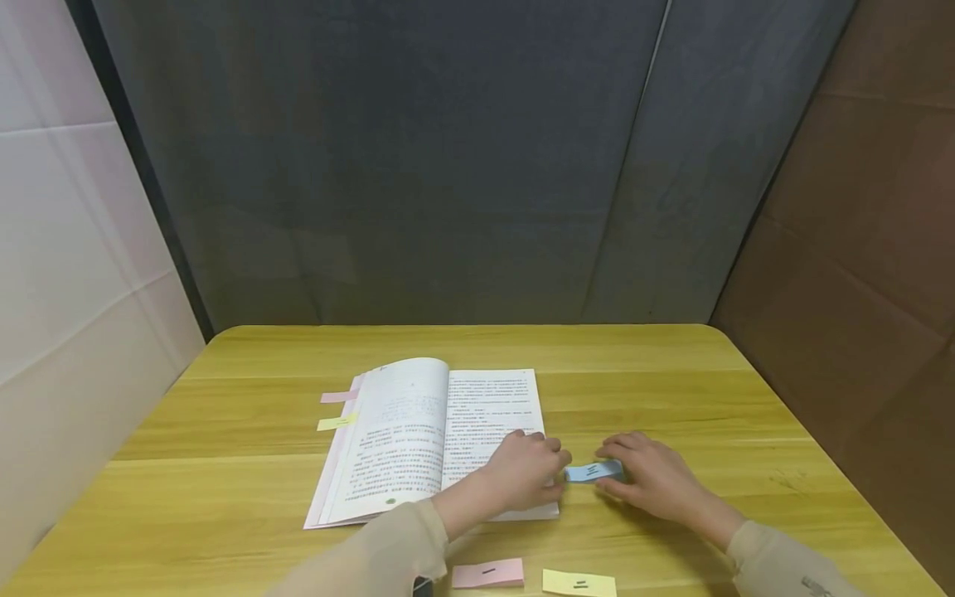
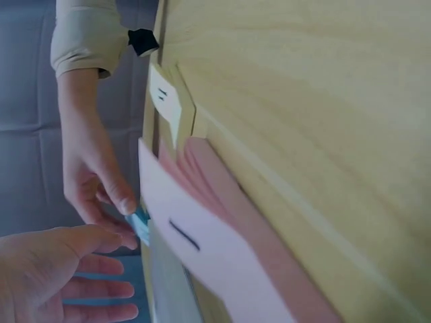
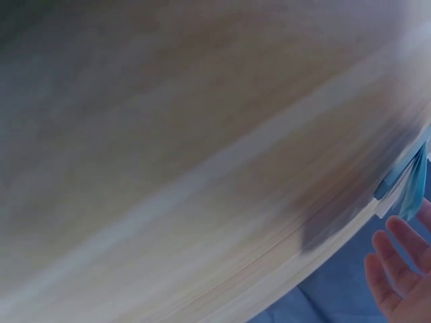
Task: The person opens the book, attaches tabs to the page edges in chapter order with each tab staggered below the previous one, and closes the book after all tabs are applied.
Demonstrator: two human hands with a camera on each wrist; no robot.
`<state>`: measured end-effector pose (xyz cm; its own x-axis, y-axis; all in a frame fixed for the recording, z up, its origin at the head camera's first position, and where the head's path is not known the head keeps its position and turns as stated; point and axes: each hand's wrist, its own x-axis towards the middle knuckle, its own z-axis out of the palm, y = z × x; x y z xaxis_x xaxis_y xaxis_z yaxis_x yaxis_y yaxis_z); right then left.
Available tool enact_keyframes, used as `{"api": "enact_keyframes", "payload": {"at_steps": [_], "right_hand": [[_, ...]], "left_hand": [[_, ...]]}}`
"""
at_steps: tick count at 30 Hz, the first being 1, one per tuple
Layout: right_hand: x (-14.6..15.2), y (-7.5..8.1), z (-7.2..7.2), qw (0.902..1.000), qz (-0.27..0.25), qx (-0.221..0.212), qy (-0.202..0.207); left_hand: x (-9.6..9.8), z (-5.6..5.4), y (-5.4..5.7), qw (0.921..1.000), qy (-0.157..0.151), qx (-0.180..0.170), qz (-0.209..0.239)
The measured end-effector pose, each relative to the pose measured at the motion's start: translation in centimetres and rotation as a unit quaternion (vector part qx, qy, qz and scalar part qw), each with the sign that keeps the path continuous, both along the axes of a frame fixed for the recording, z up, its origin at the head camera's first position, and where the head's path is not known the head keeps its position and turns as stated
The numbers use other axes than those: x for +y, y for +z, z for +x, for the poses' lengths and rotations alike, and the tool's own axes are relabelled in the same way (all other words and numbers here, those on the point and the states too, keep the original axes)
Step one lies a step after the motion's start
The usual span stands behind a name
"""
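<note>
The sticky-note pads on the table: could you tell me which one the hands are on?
The blue pad, right of the book, between the left hand and right hand. The pink pad and yellow pad lie untouched at the near edge.

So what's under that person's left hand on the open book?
The left hand rests on the lower right corner of the open book, covering part of the printed right page. Its fingertips meet the blue sticky pad that the right hand holds. The text beneath is hidden.
</note>
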<state>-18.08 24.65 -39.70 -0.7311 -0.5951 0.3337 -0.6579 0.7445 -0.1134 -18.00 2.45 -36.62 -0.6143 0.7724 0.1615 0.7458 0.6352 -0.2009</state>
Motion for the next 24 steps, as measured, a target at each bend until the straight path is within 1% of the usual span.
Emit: {"api": "enact_keyframes", "payload": {"at_steps": [7,13,18,24], "right_hand": [[0.5,-0.2,-0.1,1.0,0.0,0.001,-0.002],[0.8,-0.4,-0.1,0.9999,0.0,0.002,-0.013],[0.9,-0.4,-0.2,0.9999,-0.002,0.006,-0.01],[0.9,-0.3,-0.3,0.9999,-0.005,0.013,-0.004]], "left_hand": [[1.3,-0.5,-1.2,0.9996,0.02,-0.018,-0.01],[1.9,-0.9,-2.2,0.9997,0.019,-0.013,-0.009],[2.2,-1.3,-2.8,0.9996,0.024,-0.011,-0.009],[2.4,-1.5,-3.0,0.9991,0.035,-0.012,-0.02]]}}
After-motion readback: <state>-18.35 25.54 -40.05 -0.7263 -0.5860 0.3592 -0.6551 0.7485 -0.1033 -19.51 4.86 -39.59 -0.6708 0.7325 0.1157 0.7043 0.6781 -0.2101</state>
